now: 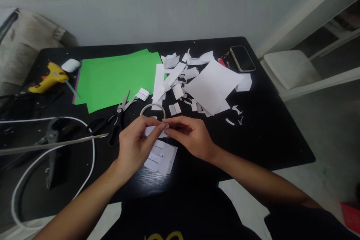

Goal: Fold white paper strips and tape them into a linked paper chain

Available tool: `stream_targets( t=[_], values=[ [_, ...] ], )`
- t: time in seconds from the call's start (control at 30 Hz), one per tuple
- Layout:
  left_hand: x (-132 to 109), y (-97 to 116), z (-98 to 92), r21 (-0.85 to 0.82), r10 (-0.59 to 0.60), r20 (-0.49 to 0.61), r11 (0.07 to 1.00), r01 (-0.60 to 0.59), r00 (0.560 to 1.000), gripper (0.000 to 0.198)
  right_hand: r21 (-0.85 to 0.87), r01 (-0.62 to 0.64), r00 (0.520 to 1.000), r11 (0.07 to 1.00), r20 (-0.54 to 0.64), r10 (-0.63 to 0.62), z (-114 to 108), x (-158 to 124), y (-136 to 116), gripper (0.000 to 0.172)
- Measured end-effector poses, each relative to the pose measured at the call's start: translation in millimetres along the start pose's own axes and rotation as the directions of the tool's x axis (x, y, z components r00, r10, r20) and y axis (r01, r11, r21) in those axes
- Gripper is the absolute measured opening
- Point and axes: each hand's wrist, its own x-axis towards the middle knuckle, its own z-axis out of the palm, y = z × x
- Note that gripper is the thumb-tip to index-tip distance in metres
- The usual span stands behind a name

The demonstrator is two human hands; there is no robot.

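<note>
Both hands meet near the middle of the black table, pinching one small white piece of paper. My left hand grips it with thumb and fingers from the left. At its right end, the thumb and fingertips of my right hand are closed on it. Just beyond the hands lies a tape roll, partly hidden by my left fingers. Below them rests a stack of folded white paper pieces. Open scissors with black handles lie left of my left hand.
Green sheets lie at the back left, beside a yellow glue gun and a white mouse. White paper scraps and larger sheets spread behind the hands. A phone lies back right. A white cable loops at left.
</note>
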Motion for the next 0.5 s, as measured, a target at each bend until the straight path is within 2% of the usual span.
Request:
stream_targets(
  t=[0.1,0.5],
  values=[
    [-0.9,-0.1,-0.1,0.005,-0.021,0.0,1.0,0.021,1.0,0.005,0.019,-0.028,0.999,0.999,0.017,0.027,-0.5,0.2,0.7,0.031],
    [-2.1,-0.2,0.2,-0.036,-0.063,0.021,0.997,0.064,0.998,0.006,0.111,-0.112,0.994,0.988,0.009,0.111,1.0,-0.7,-0.9,0.031]
  ],
)
